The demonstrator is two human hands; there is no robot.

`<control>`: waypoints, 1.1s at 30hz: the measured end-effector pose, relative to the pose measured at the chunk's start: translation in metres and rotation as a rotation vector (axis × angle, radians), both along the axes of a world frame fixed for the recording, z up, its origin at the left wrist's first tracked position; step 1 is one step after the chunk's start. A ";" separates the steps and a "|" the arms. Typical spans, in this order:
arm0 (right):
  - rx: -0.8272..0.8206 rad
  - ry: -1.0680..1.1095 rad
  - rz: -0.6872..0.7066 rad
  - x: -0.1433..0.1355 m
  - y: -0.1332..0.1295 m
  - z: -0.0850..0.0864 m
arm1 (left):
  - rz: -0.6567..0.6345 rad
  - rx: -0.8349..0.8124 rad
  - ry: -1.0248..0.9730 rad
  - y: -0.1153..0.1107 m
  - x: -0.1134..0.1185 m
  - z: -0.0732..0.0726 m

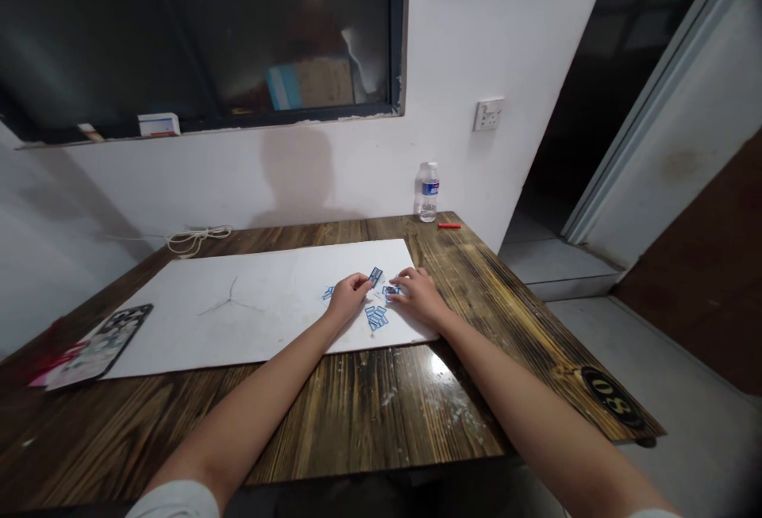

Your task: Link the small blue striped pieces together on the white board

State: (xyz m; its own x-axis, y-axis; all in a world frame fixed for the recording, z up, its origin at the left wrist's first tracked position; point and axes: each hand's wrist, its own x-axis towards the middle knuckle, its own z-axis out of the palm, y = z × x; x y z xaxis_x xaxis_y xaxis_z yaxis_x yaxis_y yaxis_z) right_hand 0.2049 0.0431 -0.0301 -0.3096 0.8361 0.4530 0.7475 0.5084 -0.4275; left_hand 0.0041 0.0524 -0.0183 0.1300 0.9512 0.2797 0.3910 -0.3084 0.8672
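My left hand [349, 296] is closed, pinching a small blue-edged card [375, 275] between thumb and fingertips above the white board [286, 320]. To its right, my right hand [418, 293] has its fingers curved and apart over some blue-edged cards [390, 291]; its fingertips partly cover them, and whether they press on them is too small to tell. Closer to me, several more cards [375, 317] lie overlapping in a loose fan. Another few cards [328, 293] rest left of my left hand, partly hidden by it. The print on the cards is too small to read.
A three-armed line mark [230, 300] is drawn on the board. A patterned dark-edged object [104, 343] lies at its left end. Behind are a white cable [194, 240], a water bottle [429, 194] and a red stick-like object [449, 225], on the wooden table [369, 415].
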 end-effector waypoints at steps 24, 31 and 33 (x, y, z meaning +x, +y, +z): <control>-0.041 -0.093 0.088 -0.003 -0.010 0.015 | 0.060 0.014 0.007 -0.010 0.004 0.011; -0.043 0.015 0.170 -0.007 -0.010 0.013 | 0.050 0.052 0.044 -0.005 0.002 0.007; -0.057 0.086 0.185 -0.008 -0.009 0.012 | 0.050 0.059 0.064 -0.004 0.001 0.006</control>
State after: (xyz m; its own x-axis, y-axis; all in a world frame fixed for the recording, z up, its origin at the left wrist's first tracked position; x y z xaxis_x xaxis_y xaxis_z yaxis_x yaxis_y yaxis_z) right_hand 0.1965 0.0340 -0.0185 -0.4227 0.7933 0.4382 0.6032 0.6071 -0.5173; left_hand 0.0053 0.0481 -0.0121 0.1025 0.9392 0.3277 0.4613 -0.3367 0.8209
